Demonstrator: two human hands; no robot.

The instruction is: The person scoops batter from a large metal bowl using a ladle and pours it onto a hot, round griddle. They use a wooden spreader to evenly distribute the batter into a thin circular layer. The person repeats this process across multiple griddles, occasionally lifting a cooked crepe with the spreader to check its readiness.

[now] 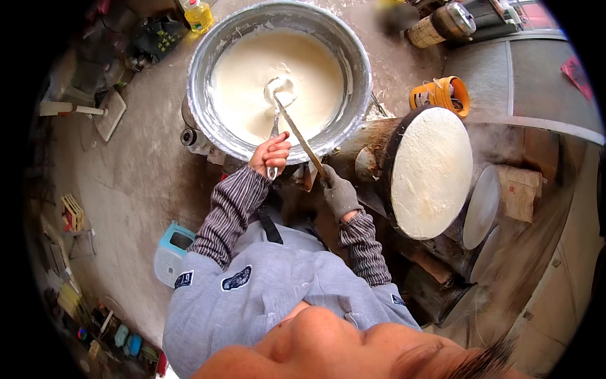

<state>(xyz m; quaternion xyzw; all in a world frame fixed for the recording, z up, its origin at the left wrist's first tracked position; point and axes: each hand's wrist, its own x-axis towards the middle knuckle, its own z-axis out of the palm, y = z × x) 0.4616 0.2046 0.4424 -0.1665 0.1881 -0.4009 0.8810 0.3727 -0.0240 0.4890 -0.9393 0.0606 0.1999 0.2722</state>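
Observation:
A large metal basin (196, 102) stands before me, partly filled with a creamy white batter (312, 61). My left hand (272, 154) is bare and closed around the handle of a metal ladle (275, 124). In my right hand (340, 192), which wears a grey glove, is a long wooden stick (303, 142). The stick's far end meets the ladle near its bowl, over the middle of the batter; batter hides part of the bowl. To the right of my gloved hand, a round griddle bears a white, batter-like layer (432, 173) over its top.
More round lids or griddles (481, 207) line the right side, with steam around them. A yellow bucket (442, 96) stands beyond the coated griddle. An oil bottle (198, 16) is behind the basin at left. A blue and white plastic stool (173, 256) stands at my left.

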